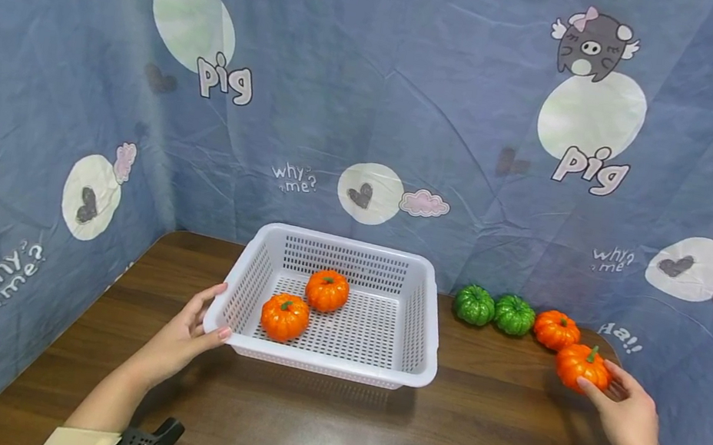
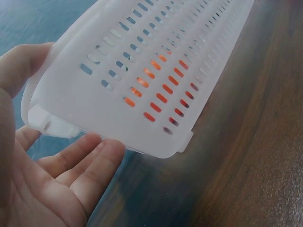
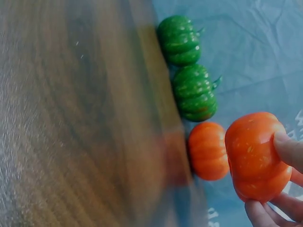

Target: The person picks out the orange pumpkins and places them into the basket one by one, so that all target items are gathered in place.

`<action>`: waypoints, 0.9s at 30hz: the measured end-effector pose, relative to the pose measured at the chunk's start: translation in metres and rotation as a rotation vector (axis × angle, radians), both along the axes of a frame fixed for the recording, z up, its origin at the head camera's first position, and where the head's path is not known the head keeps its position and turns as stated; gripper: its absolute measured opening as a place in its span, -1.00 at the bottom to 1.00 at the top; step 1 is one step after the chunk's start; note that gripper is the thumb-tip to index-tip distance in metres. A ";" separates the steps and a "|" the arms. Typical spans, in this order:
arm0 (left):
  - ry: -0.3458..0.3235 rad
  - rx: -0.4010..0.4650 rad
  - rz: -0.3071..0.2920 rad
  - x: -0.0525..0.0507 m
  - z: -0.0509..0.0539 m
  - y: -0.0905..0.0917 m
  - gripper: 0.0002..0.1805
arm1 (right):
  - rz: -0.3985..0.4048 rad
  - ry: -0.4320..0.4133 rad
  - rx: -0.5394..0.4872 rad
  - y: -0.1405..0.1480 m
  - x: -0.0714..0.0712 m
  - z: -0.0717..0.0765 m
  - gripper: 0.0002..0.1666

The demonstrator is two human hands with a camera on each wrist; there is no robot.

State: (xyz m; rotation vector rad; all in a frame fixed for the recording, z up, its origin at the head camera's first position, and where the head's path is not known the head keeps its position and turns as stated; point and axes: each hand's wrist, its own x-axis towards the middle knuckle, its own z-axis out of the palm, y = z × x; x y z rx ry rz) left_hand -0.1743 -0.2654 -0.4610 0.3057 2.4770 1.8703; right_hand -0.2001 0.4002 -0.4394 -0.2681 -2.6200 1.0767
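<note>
A white plastic basket (image 1: 334,363) with slotted walls stands on the table, two small orange pumpkins inside: one nearer the front left (image 1: 284,318), the other a little behind it (image 1: 327,290). My left hand (image 1: 184,335) grips the basket's front left corner, thumb over the rim and fingers along the outside, as the left wrist view also shows. At the far right, my right hand (image 1: 630,414) holds an orange pumpkin (image 3: 258,156) between thumb and fingers, its green stem up. Just behind it sits another orange pumpkin (image 1: 556,330).
Two green pumpkins (image 1: 474,305) (image 1: 514,315) stand side by side along the table's back edge, right of the basket. Blue printed cloth (image 1: 389,103) walls off the back and both sides. Brown wooden table (image 1: 323,435) spreads in front of the basket.
</note>
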 end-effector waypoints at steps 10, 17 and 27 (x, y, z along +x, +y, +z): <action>0.005 0.027 -0.007 0.002 0.003 0.002 -0.11 | 0.024 0.030 -0.013 -0.012 0.009 0.017 -0.13; 0.012 0.032 -0.010 0.003 0.006 0.002 -0.11 | 0.034 0.044 0.022 -0.022 0.014 0.028 -0.15; 0.014 0.036 -0.015 0.003 0.004 0.002 -0.11 | 0.069 0.100 0.009 -0.036 0.015 0.036 -0.17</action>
